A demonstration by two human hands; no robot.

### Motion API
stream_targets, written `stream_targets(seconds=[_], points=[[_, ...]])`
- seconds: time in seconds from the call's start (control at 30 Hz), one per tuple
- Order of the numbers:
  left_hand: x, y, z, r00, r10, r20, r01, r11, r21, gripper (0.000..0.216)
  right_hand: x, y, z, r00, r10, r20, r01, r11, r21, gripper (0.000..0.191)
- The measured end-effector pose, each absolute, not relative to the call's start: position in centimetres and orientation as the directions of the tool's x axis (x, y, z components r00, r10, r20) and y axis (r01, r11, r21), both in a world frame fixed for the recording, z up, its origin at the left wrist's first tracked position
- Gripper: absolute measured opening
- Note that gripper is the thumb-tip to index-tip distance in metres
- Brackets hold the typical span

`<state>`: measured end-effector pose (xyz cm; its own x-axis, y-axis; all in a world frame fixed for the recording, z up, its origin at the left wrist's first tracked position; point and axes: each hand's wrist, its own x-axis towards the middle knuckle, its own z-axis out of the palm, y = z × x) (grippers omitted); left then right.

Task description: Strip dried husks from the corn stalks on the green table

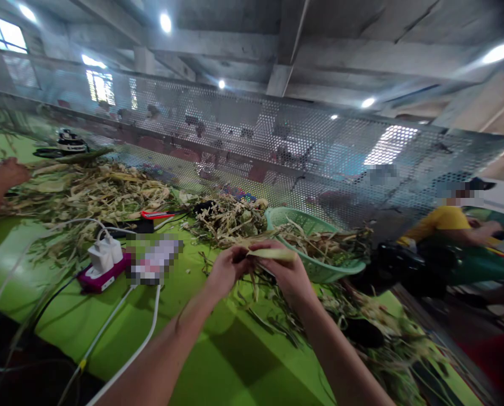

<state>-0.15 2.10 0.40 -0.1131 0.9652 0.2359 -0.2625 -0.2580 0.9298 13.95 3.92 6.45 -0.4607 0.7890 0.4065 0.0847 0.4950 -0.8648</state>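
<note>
Both my hands meet over the green table (218,361), gripping one pale yellow-green leaf strip (273,254). My left hand (227,272) pinches its left end with curled fingers. My right hand (288,272) closes around its right part, thumb on top. Loose dried leaves and stalks (252,293) lie right under the hands. A green plastic basket (319,269) filled with husks stands just behind my right hand.
A power strip with white chargers (103,264) and white cables (125,344) lies at left. Heaps of dry leaves (87,192) stretch along a perforated metal screen (277,146). Another person's hand (7,172) shows far left; a person in yellow (446,223) sits far right.
</note>
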Motion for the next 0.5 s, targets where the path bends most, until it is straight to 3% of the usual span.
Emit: stream_targets(seconds=[0.1,0.2,0.33,0.5], points=[[-0.2,2.1,1.0,-0.226,0.955,0.192,-0.338,-0.262,0.904,0.020,13.4,2.6,6.8,-0.491,0.693,0.527,0.160,0.667,-0.728,0.016],[-0.4,1.7,1.8,-0.319,0.929,0.188,-0.371,-0.305,0.877,0.017,12.8,1.6,7.1,-0.600,0.603,0.526,0.233,0.760,-0.606,0.022],[-1.0,1.0,2.6,-0.293,0.935,0.200,-0.432,-0.316,0.844,0.020,12.8,1.5,7.5,-0.603,0.586,0.541,0.209,0.771,-0.602,0.021],[-1.5,0.6,3.0,-0.136,0.975,0.174,-0.635,-0.221,0.740,0.028,13.5,2.5,7.8,-0.594,0.612,0.523,0.260,0.761,-0.595,0.015]])
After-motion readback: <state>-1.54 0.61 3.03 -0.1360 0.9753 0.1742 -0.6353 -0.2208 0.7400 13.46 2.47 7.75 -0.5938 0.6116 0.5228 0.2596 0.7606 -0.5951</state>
